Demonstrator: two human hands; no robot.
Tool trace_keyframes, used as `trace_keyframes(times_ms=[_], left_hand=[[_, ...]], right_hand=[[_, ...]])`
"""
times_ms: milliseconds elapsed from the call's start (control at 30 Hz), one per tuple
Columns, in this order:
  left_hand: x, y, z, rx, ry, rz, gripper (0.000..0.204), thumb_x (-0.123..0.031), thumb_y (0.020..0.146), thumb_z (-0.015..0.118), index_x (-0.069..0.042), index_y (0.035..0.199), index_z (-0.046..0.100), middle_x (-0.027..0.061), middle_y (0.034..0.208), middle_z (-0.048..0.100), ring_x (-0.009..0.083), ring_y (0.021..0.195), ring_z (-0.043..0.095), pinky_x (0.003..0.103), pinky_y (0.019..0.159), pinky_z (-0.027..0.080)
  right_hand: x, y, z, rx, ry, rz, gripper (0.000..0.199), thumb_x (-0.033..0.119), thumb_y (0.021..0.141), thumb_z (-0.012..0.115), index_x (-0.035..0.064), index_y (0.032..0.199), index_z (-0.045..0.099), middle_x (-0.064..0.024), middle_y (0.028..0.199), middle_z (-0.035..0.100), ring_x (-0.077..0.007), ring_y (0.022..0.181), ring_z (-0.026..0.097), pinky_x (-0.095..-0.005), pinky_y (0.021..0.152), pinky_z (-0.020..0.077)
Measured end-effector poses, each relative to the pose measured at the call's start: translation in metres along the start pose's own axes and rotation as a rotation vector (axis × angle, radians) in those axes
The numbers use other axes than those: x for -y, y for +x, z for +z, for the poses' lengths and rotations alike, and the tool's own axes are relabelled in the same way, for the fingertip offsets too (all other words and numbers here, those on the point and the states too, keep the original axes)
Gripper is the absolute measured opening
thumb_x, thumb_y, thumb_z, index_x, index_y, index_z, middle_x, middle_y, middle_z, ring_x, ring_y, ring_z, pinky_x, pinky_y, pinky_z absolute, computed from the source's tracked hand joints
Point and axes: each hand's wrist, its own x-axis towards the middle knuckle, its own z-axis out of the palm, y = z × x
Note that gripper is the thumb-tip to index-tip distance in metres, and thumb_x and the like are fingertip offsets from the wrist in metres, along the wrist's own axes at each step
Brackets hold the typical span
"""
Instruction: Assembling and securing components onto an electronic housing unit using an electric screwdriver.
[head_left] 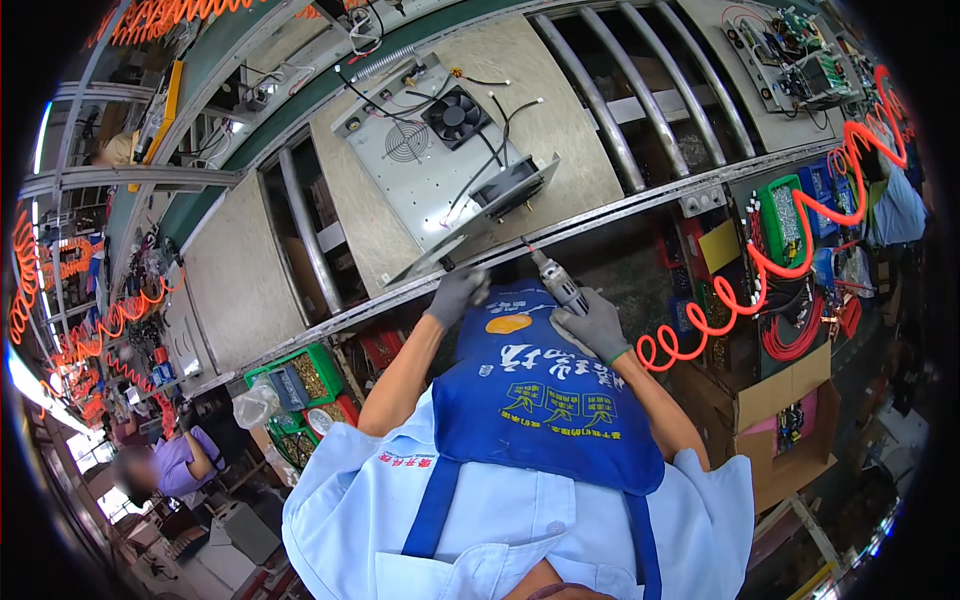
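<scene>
My right hand [597, 326], in a grey glove, is wrapped round a silver power screwdriver [562, 284]. Its bit points away from me, toward the front edge of the conveyor line. To the left of it, my left hand [460, 297], also gloved, is held close to that edge with curled fingers. What they hold, if anything, is too small to tell. Just beyond both hands lies an open sheet-metal chassis [425, 205] on a work board [570, 130]. One black fan [454, 117] is on its floor and another fan [507, 184] on its near panel, with loose cables about them.
Metal rollers [640, 95] flank the board. At the far right sits a circuit-board assembly [800, 65]. A coiled orange hose [720, 310] hangs at my right, above a cardboard box [785, 420]. Green parts bins [310, 375] stand low on the left. Another person [185, 460] is further left.
</scene>
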Motion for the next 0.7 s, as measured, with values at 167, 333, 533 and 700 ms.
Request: trace_keyframes(times_ms=[167,333,533,700], left_hand=[[-0.047,0.048,0.089,-0.036,-0.325,-0.003,0.020,-0.027,0.098,0.057,-0.008,0.092,0.060,-0.0003,0.071,0.054,0.0091,0.058,0.048,0.023,0.051,0.040],[-0.044,0.062,0.107,-0.017,-0.321,0.055,0.020,-0.029,0.097,0.059,-0.009,0.093,0.063,-0.0004,0.076,0.061,0.0081,0.061,0.054,0.021,0.051,0.041],[-0.045,0.078,0.101,0.091,-0.167,0.090,0.019,-0.026,0.096,0.061,-0.008,0.095,0.066,0.0003,0.075,0.063,0.0078,0.061,0.056,0.021,0.051,0.042],[-0.048,0.100,0.096,0.194,-0.137,-0.014,0.019,-0.024,0.097,0.059,-0.006,0.103,0.065,0.0005,0.079,0.063,0.0072,0.063,0.055,0.022,0.053,0.042]], right_hand=[[-0.006,-0.006,-0.015,0.025,-0.019,-0.024,0.051,0.045,0.072,0.074,0.0042,0.101,0.064,-0.0199,0.087,0.066,-0.0335,0.082,0.067,-0.0412,0.074,0.0504],[-0.021,-0.011,-0.028,-0.030,-0.022,-0.052,0.051,0.045,0.073,0.074,0.0033,0.100,0.064,-0.0203,0.087,0.067,-0.0330,0.082,0.067,-0.0420,0.075,0.0503],[-0.037,-0.002,-0.045,0.062,0.033,-0.022,0.053,0.046,0.073,0.074,0.0023,0.101,0.064,-0.0215,0.090,0.068,-0.0342,0.087,0.067,-0.0435,0.077,0.0502],[-0.033,0.013,-0.043,0.004,0.018,-0.030,0.053,0.047,0.074,0.073,0.0019,0.100,0.064,-0.0228,0.091,0.067,-0.0359,0.088,0.067,-0.0437,0.078,0.0501]])
